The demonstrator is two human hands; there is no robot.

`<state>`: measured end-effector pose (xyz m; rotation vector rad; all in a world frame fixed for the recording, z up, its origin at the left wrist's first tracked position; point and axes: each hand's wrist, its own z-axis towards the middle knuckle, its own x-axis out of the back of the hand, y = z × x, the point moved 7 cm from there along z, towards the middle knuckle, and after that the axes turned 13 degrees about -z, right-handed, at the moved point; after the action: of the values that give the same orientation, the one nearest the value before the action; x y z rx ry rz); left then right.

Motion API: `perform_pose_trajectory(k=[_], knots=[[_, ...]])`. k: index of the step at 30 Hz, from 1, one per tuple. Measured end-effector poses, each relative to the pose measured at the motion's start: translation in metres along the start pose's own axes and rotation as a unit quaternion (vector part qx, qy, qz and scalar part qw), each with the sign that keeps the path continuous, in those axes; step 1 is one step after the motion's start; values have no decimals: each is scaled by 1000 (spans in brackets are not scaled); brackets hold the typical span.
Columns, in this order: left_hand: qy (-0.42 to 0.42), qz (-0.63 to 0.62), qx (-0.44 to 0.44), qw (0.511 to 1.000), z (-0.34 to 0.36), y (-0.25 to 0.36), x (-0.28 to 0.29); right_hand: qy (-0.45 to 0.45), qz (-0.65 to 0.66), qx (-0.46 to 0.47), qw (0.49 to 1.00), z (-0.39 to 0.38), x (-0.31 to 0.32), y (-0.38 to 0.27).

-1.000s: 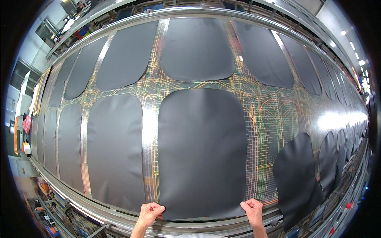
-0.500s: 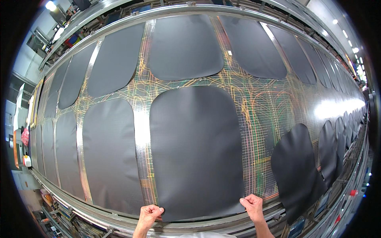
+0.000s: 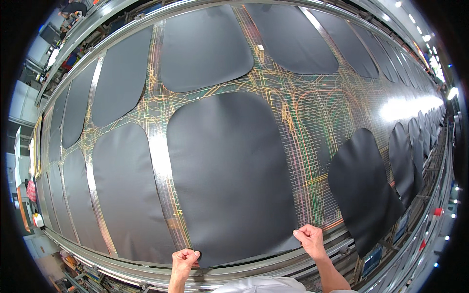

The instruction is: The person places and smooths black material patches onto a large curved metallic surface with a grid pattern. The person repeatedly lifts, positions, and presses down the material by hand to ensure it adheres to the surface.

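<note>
A large black rounded-corner sheet point(image 3: 229, 176) lies flat on the long table in front of me, over a surface crisscrossed with coloured lines point(image 3: 312, 161). My left hand point(image 3: 185, 263) pinches its near left corner at the table's edge. My right hand point(image 3: 310, 241) pinches the near right corner, slightly higher in the view. Close to the right of that hand, another black piece point(image 3: 361, 185) hangs crookedly over the near edge with a wavy surface.
More black pieces point(image 3: 205, 46) lie in two rows along the table point(image 3: 161, 166), several draped over the near edge at right. Metal rails point(image 3: 132, 278) border the table. Far left are a small white container point(image 3: 37, 219) and, higher up, a partly visible person point(image 3: 74, 10).
The view has turned, so the table sits higher and more slanted. My right hand appears higher in the picture; both hands still grip the same sheet corners.
</note>
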<state>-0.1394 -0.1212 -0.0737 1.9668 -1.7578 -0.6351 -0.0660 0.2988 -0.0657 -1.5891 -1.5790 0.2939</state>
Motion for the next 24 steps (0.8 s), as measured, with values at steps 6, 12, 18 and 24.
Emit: perform_pose_trajectory(k=[6,12,18,24], knots=[[12,-7,1,1000,-2,4,-1,6,-10,-2,1000,-1,-2,-1],[17,24,6,1000,1,-1,8,21,-76,33,996,-1,1,-6],[27,43,-18,999,4,-4,8,-2,-43,8,999,3,-1,4],[21,27,-22,999,6,-7,8,-18,-31,-10,999,3,0,2]])
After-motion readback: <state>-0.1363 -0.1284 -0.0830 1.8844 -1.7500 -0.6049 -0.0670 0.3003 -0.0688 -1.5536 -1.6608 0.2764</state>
